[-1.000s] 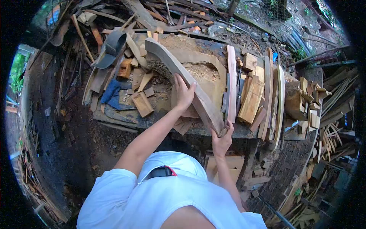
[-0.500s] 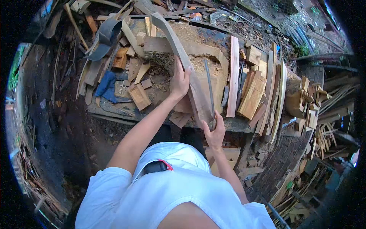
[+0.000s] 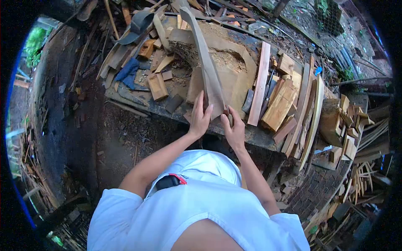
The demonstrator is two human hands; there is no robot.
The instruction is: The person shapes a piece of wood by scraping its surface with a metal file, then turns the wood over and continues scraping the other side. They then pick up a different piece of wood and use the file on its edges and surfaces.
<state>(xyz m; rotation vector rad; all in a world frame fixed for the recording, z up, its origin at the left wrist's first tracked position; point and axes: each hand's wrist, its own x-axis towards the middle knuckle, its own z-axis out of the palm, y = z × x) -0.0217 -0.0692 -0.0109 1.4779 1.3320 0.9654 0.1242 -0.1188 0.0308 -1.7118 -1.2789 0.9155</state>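
A long, curved piece of wood (image 3: pixel 205 54) slants from the far side of the bench toward me, its broad near end between my hands. My left hand (image 3: pixel 200 117) grips that end from the left, fingers along the edge and thumb on the face. Just right of it, my right hand (image 3: pixel 234 129) is closed beside the wood's near corner. A small brown part (image 3: pixel 226 111) shows at its fingertips; the narrow dark metal bar seen there earlier is now hidden. Beneath the piece lies a wide light board (image 3: pixel 234 79) on the bench.
The bench (image 3: pixel 134 102) carries a pinkish strip (image 3: pixel 259 83), a thick yellowish block (image 3: pixel 280 104), long curved strips (image 3: pixel 313 119), a blue cloth (image 3: pixel 130 73) and a grey cap (image 3: pixel 140 27). More cut wood (image 3: pixel 335 119) is stacked at the right.
My left hand has slid down the curved wood to its near end. The wood has turned more edge-on, and the dark metal bar has gone from sight. My view has shifted.
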